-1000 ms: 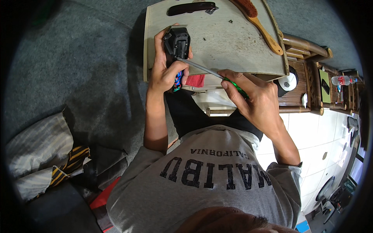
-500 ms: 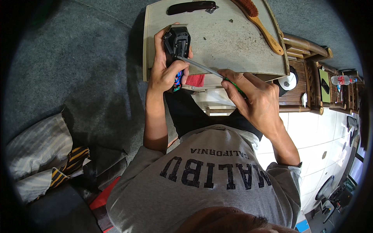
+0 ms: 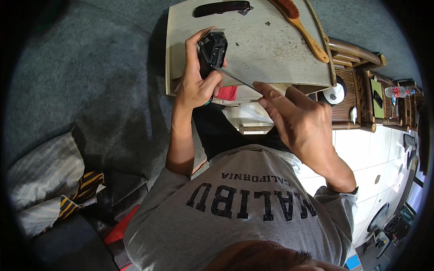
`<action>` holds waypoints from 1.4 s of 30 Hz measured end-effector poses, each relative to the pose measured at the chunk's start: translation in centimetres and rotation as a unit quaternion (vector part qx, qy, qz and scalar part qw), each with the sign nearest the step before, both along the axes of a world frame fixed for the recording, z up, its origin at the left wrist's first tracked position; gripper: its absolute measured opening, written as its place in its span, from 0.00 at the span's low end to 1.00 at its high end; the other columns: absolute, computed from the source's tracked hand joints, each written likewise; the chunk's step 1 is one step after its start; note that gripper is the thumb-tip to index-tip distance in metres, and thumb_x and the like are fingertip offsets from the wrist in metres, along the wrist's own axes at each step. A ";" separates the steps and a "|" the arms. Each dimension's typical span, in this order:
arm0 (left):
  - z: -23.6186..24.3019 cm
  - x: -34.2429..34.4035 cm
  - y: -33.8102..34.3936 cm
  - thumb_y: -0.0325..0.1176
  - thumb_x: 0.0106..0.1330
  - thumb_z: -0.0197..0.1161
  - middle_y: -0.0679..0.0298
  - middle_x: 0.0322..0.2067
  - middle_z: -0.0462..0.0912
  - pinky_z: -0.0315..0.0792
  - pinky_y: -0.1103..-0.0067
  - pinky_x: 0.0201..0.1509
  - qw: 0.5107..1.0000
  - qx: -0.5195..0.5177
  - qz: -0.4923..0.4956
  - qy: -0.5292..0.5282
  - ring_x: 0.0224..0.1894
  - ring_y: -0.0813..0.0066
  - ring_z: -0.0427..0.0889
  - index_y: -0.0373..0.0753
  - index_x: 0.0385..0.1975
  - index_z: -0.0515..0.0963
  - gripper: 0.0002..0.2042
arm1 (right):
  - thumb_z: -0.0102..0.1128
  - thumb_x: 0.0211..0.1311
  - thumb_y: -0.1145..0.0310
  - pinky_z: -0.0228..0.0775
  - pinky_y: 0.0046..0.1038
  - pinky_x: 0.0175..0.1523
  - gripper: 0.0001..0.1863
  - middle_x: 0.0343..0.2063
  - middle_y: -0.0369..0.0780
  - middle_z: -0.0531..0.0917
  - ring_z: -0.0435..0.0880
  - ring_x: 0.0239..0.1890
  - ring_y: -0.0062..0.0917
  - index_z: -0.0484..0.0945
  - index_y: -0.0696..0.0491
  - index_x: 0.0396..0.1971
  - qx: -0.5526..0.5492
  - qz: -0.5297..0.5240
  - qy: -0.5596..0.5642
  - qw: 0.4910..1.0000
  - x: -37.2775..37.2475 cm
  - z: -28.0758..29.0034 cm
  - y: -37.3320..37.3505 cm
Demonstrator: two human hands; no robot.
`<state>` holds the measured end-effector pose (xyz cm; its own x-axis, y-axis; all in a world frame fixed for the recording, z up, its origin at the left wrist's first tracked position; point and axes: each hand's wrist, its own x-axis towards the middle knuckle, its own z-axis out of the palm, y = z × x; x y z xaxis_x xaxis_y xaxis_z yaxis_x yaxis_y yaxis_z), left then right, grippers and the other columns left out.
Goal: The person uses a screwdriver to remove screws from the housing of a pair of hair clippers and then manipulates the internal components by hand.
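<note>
My left hand (image 3: 196,86) is closed around a black hair clipper (image 3: 214,47), held upright over the near left part of a pale wooden table (image 3: 257,54), its metal blade end at the top. My right hand (image 3: 298,119) grips a screwdriver, its long thin metal shaft (image 3: 239,81) reaching up-left to the clipper's lower right side; the handle is mostly hidden by my fingers. A red cloth (image 3: 227,94) shows below the table's near edge, between my hands.
At the table's back lie a dark elongated object (image 3: 221,10) and a wooden-handled brush (image 3: 307,38). Right are bamboo furniture (image 3: 348,115) with a white round item (image 3: 334,94), a phone on green (image 3: 378,101), and a plastic bottle (image 3: 394,92). Folded fabrics (image 3: 45,171) lie at lower left.
My left hand has shifted slightly right with the clipper, which is now turned and tilted. My right hand has moved a little right and turned, covering the green screwdriver handle.
</note>
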<state>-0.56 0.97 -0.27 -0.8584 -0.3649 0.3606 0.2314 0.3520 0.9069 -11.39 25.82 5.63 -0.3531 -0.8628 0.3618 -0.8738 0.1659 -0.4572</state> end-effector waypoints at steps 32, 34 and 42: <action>0.7 0.4 0.1 0.16 0.63 0.54 0.56 0.37 0.79 0.75 0.81 0.19 0.995 0.096 -0.015 -0.010 0.21 0.80 0.78 0.45 0.77 0.50 0.40 | 0.69 0.71 0.62 0.70 0.31 0.21 0.14 0.20 0.38 0.84 0.80 0.14 0.25 0.89 0.44 0.53 -0.084 -0.036 -0.076 0.993 -1.2 -2.2 -1.4; 0.7 0.4 0.1 0.16 0.63 0.54 0.56 0.37 0.79 0.75 0.81 0.19 0.995 0.096 -0.014 -0.009 0.21 0.80 0.78 0.45 0.77 0.50 0.40 | 0.69 0.70 0.60 0.68 0.30 0.20 0.16 0.18 0.34 0.80 0.77 0.13 0.23 0.88 0.41 0.55 -0.063 -0.051 -0.031 0.996 -1.0 -1.8 -1.2; 0.7 0.3 0.2 0.16 0.61 0.54 0.55 0.39 0.79 0.72 0.82 0.17 0.995 0.102 -0.005 -0.002 0.19 0.79 0.77 0.43 0.75 0.52 0.40 | 0.69 0.70 0.54 0.65 0.27 0.16 0.20 0.20 0.30 0.75 0.75 0.13 0.18 0.86 0.33 0.60 -0.060 -0.066 0.102 0.991 -1.0 -2.0 -0.8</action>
<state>-0.26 1.21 0.39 -0.8637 -0.4214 0.2764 0.2304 0.1577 0.9602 -12.37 25.03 3.60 -0.3688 -0.7600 0.5352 -0.9245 0.2402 -0.2959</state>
